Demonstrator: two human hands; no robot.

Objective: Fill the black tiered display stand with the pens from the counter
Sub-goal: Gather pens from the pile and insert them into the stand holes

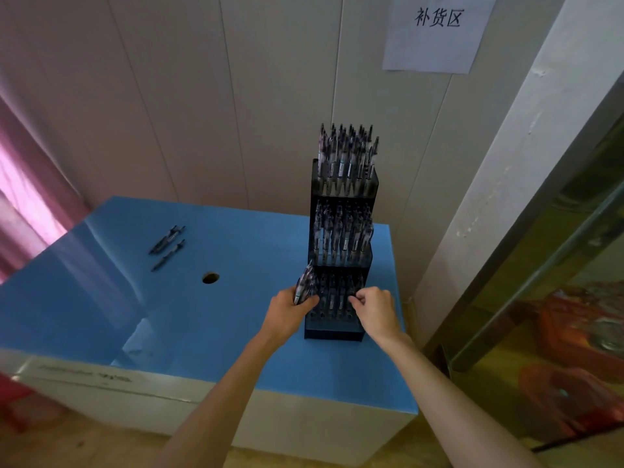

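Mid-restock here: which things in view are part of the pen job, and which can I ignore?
Part of the job:
- black tiered display stand
- bundle of pens held in the left hand
- right hand at the bottom tier
- loose pens lying on the blue counter

Just lying about:
- paper sign on the wall
- pink curtain
- round hole in the counter

A tiered stand (pixel 341 251) filled with pens stands at the bench's (pixel 236 349) right; three loose pens (pixel 167 246) lie far left, a hole (pixel 210 278) between.
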